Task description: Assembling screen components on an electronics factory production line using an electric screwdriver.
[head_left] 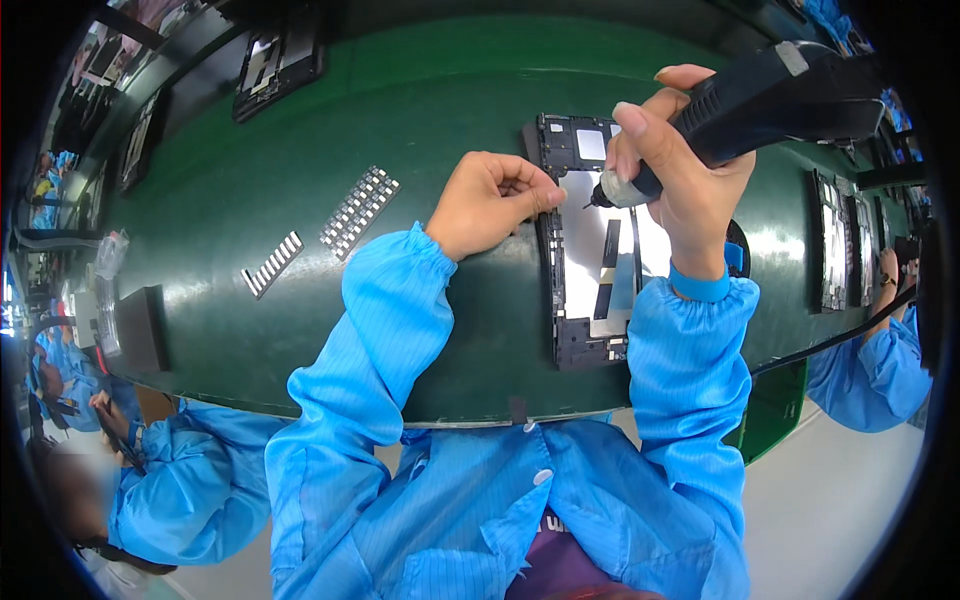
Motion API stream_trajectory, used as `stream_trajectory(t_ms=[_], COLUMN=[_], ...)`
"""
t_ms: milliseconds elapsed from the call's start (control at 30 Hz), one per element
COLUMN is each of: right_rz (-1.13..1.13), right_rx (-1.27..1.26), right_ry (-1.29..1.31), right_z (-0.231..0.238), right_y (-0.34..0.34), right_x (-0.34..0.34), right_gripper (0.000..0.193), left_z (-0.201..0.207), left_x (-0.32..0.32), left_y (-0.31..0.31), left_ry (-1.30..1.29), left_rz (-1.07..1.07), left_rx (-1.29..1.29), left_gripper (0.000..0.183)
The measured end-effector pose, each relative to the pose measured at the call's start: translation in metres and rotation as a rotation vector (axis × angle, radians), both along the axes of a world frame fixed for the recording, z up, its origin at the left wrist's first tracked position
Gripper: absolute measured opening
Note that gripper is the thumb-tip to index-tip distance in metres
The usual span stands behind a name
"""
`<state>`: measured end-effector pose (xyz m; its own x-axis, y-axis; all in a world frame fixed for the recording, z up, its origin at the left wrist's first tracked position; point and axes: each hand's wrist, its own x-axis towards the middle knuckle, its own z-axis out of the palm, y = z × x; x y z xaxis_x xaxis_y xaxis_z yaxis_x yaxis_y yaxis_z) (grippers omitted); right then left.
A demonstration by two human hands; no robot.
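Note:
My right hand [690,190] is wrapped round a black electric screwdriver [770,105], whose thin bit points down and left. Below its tip lies a flat device chassis [585,250], tablet-like, with a black frame and a silver middle. A dark strip [607,265] runs along that silver area. At the chassis's upper left edge is my left hand [495,203], thumb and forefinger pinched together. Whatever those fingertips hold, if anything, is too small to make out. The bit hovers just right of them; my right hand hides part of the chassis.
Left of my left hand lie a sheet of small pieces [360,212] and a short striped strip [272,265] on the green table [430,120]. Another chassis [280,62] is at the far left, others [832,240] at right. Co-workers in blue sit on both sides.

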<state>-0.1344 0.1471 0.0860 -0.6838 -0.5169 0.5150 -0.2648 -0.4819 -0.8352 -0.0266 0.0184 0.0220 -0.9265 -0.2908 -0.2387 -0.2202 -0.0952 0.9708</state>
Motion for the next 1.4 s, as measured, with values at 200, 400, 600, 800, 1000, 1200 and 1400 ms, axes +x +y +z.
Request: stream_trajectory(t_ms=[200, 400, 600, 800, 1000, 1200, 1400], right_rz=[0.024, 0.052, 0.061, 0.045, 0.032, 0.036, 0.038], right_rx=[-0.012, 0.008, 0.040, 0.064, 0.069, 0.051, 0.043], right_ry=[-0.027, -0.020, 0.033, 0.070, 0.080, 0.082, 0.064], right_z=[0.001, -0.001, -0.008, -0.011, -0.014, -0.015, -0.016], right_y=[-0.005, -0.016, -0.020, -0.023, -0.028, -0.029, -0.030], right_x=[0.001, 0.007, 0.007, 0.006, 0.008, 0.006, 0.007], right_gripper=[0.032, 0.031, 0.030, 0.028, 0.027, 0.026, 0.026], left_z=[-0.010, -0.021, -0.018, -0.011, -0.005, -0.005, -0.002], left_x=[-0.003, -0.008, -0.008, -0.008, -0.010, -0.010, -0.009], left_y=[0.004, -0.002, 0.003, -0.001, -0.003, -0.002, -0.002], left_ry=[0.153, 0.160, 0.157, -0.001, -0.081, -0.095, -0.101], left_rz=[0.031, 0.071, 0.112, 0.100, 0.102, 0.100, 0.111], left_rx=[-0.240, -0.222, -0.259, -0.240, -0.135, -0.137, -0.114], left_gripper=[0.014, 0.014, 0.013, 0.018, 0.019, 0.017, 0.016])
